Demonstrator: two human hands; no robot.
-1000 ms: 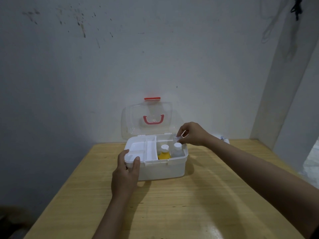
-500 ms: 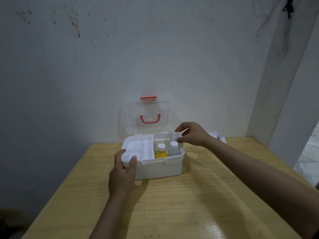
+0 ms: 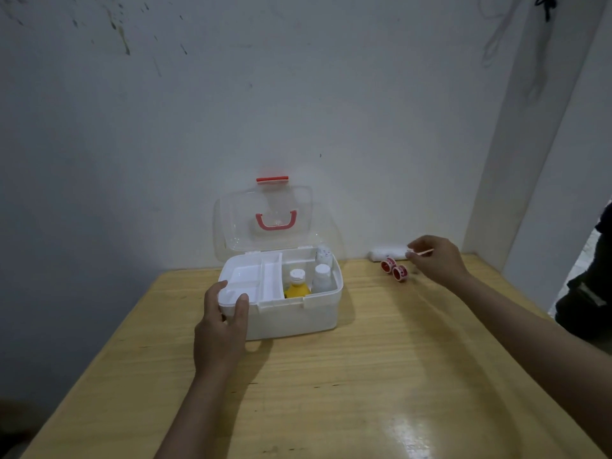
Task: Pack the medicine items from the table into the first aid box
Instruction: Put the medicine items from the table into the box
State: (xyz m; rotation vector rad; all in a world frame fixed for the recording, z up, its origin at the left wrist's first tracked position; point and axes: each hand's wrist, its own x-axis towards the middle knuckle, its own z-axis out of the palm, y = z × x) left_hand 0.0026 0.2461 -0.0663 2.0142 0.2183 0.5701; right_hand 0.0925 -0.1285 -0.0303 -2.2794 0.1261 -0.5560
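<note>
The white first aid box (image 3: 298,318) stands open on the wooden table (image 3: 381,376), its clear lid (image 3: 238,223) with a red handle leaning back against the wall. Inside are a white divided tray (image 3: 251,276), a yellow bottle (image 3: 297,288), a clear bottle (image 3: 322,277) and a small bottle (image 3: 324,255) at the back. My left hand (image 3: 220,329) grips the box's front left corner. My right hand (image 3: 433,260) is right of the box, fingertips pinched on a thin pale stick (image 3: 425,251), beside two red tape rolls (image 3: 394,269) and a white bandage roll (image 3: 387,252).
The table's back edge meets a grey wall, and a white column (image 3: 530,160) closes the far right corner. A dark shape (image 3: 589,279) stands beyond the table's right edge. The table drops off at the left side.
My right hand has left the box's back right compartment and moved right to the items by the wall. The small bottle now stands in the box. My left hand stays on the corner.
</note>
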